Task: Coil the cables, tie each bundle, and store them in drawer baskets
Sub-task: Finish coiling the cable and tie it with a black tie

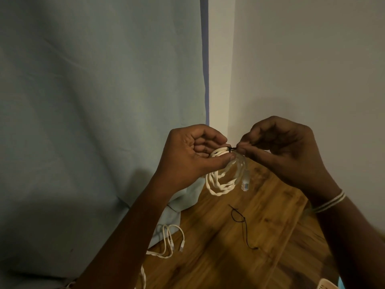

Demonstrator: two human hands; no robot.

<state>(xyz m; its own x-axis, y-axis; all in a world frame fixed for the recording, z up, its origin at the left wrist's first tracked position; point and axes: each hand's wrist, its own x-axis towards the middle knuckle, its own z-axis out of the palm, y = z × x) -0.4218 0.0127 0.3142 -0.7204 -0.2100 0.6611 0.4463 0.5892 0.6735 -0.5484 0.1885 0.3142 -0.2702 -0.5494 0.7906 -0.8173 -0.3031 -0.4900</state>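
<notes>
A coiled white cable [221, 180] hangs in the air above the wooden table [260, 215], its clear plug [245, 183] dangling at the right. My left hand [193, 155] pinches the top of the coil between thumb and fingers. My right hand [281, 147] pinches a thin black tie [233, 149] that wraps the top of the coil. A second black tie [241, 221] lies loose on the table. Another white cable [168, 240] lies uncoiled on the table at the left.
A pale blue cloth [93, 111] hangs at the left and drapes onto the table's left edge. A plain wall [312, 59] stands behind and to the right. A corner of a white plastic basket [328, 285] shows at the bottom right.
</notes>
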